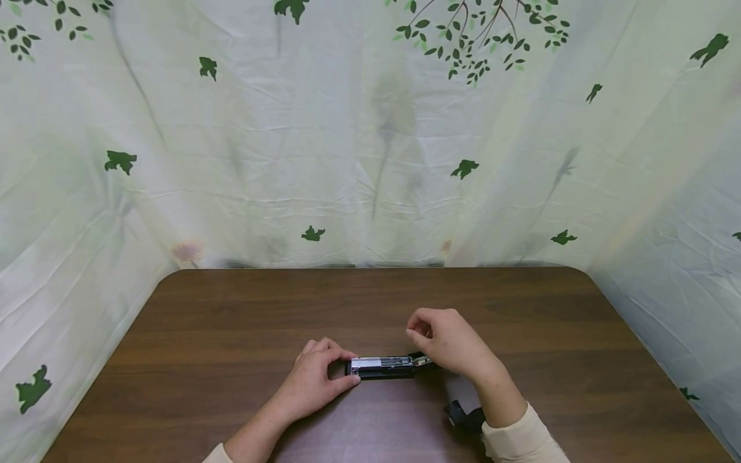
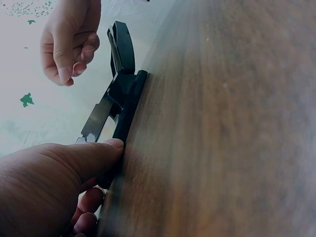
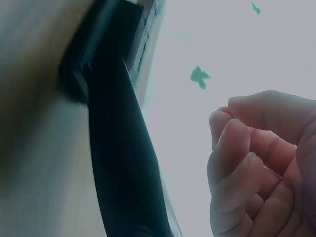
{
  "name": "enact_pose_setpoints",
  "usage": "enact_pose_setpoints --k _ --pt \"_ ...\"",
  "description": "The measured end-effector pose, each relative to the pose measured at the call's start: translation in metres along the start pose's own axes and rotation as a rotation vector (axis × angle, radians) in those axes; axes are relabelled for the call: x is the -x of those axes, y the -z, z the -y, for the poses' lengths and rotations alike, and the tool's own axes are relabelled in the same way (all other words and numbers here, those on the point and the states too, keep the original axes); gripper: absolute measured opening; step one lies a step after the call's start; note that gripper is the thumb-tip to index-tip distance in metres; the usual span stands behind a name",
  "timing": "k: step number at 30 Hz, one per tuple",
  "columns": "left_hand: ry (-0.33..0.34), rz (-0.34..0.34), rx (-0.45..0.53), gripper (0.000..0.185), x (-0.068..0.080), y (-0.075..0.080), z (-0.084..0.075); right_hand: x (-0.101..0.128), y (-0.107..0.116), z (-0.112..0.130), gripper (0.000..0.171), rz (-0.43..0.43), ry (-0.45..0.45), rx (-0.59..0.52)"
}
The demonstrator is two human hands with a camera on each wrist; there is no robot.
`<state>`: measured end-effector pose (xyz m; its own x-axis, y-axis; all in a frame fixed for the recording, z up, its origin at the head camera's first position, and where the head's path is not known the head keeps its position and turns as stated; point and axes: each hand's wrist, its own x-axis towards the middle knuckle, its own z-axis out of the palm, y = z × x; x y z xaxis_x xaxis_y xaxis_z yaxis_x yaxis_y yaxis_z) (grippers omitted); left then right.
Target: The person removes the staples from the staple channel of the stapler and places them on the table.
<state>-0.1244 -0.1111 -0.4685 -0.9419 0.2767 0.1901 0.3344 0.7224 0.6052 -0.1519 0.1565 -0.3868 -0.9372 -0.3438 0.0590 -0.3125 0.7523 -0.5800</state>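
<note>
An opened black stapler (image 1: pixel 382 373) lies on the table, its silver magazine (image 1: pixel 376 363) facing up. Its hinged black top (image 3: pixel 128 163) is folded back to the right. My left hand (image 1: pixel 318 376) grips the stapler's left end between thumb and fingers; in the left wrist view the thumb (image 2: pixel 101 155) presses on its side. Above the folded-back top, my right hand (image 1: pixel 448 341) hovers apart from the stapler. Its fingers (image 3: pixel 237 148) are curled with fingertips drawn together, and nothing shows between them.
The brown wooden table (image 1: pixel 260 302) has rounded far corners. A pale curtain (image 1: pixel 347 128) with green leaf prints hangs behind it and along both sides. A black device (image 1: pixel 463 418) sits at the right wrist, by the cream sleeve (image 1: pixel 521 437).
</note>
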Motion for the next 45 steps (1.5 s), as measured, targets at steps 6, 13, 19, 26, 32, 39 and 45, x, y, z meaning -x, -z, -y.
enact_pose_setpoints --k 6,13,19,26,32,39,45 --pt "-0.004 0.001 0.0 0.03 0.0 0.0 0.0 -0.001 -0.015 0.009 0.005 0.014 0.025 0.037" --pt "0.004 0.01 0.002 0.03 0.0 0.0 0.001 -0.002 -0.029 0.015 0.011 0.068 0.063 0.04" --pt "0.009 0.014 0.01 0.03 0.0 0.0 0.001 -0.002 -0.04 0.017 0.013 0.072 0.066 0.044" --pt "0.007 0.017 0.008 0.03 0.0 -0.001 0.001 -0.002 -0.046 0.017 0.014 0.086 0.059 0.077" --pt "0.007 0.019 0.005 0.03 -0.001 -0.001 0.002 -0.002 -0.047 0.017 0.015 0.08 0.072 0.107" --pt "0.006 0.017 0.003 0.03 -0.001 -0.001 0.002 -0.002 -0.05 0.018 0.017 0.077 0.083 0.124" --pt "-0.01 0.002 0.0 0.03 -0.001 -0.002 0.002 -0.001 -0.051 0.019 0.017 0.069 0.103 0.102"
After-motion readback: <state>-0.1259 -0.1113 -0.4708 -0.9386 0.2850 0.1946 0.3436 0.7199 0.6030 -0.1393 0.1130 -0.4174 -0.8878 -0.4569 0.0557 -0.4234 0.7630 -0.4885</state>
